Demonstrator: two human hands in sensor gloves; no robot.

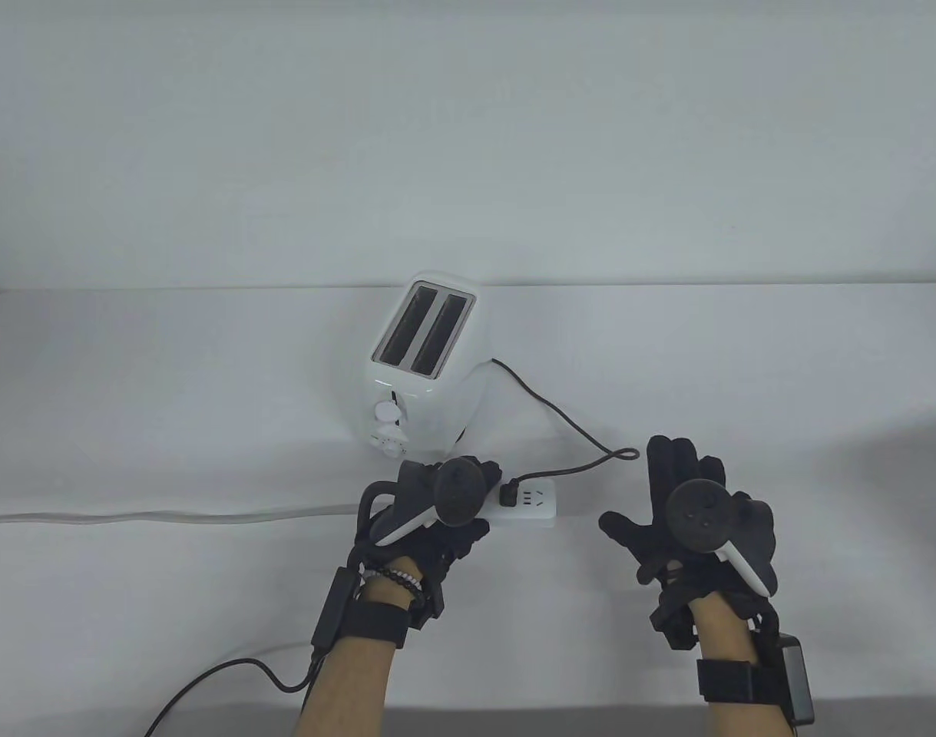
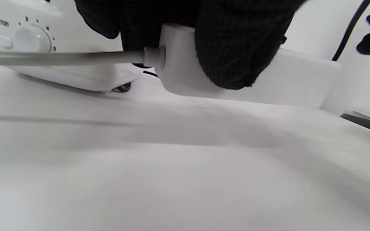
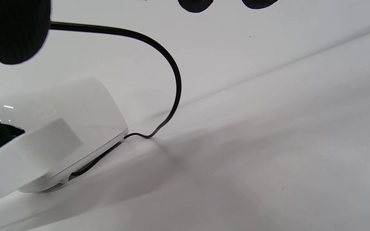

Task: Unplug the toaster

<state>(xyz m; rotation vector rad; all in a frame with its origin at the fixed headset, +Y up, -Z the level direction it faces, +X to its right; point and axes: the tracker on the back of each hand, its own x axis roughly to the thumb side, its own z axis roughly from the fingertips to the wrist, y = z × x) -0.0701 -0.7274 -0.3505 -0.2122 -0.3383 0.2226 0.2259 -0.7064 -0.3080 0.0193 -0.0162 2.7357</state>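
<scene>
The white toaster (image 1: 425,368) stands mid-table, and its black cord (image 1: 567,422) loops right and back to a black plug (image 1: 508,493) seated in the white power strip (image 1: 533,508). My left hand (image 1: 456,499) presses down on and grips the strip's left end; the left wrist view shows its fingers (image 2: 236,48) wrapped over the strip (image 2: 300,80). My right hand (image 1: 671,499) is open with fingers spread, just right of the strip and not touching it. The right wrist view shows the strip's end (image 3: 63,138) and the cord (image 3: 176,80).
The strip's grey supply cable (image 1: 145,518) runs left across the table to its edge; it also shows in the left wrist view (image 2: 59,57). A black glove cable (image 1: 214,679) lies near the front edge. The toaster's dials (image 2: 32,38) face the front.
</scene>
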